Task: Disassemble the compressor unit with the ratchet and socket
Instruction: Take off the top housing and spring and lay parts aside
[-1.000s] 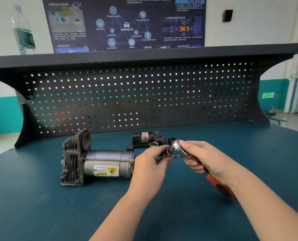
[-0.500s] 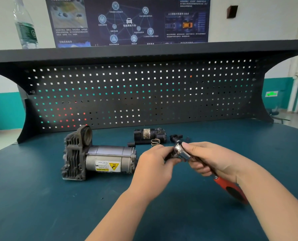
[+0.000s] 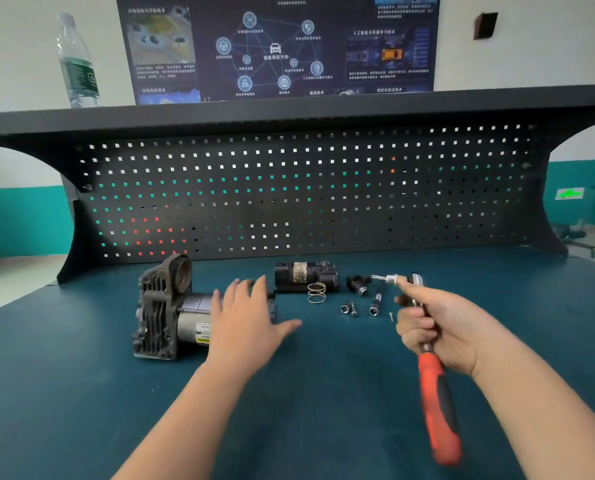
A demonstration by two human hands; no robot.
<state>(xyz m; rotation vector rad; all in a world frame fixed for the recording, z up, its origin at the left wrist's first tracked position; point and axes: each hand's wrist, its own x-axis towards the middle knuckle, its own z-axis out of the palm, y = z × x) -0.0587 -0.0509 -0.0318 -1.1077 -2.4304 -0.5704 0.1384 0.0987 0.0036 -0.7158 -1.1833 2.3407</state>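
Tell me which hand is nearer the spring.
Left. The left hand hovers just left of the spring, over the compressor; the right hand grips the ratchet farther right.

Ratchet handle (image 3: 440, 407) blurred (motion smear)

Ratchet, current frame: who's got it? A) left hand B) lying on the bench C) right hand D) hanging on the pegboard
C: the right hand grips the ratchet just above its red handle, head pointing up and away, while the left hand is open with fingers spread over the compressor.
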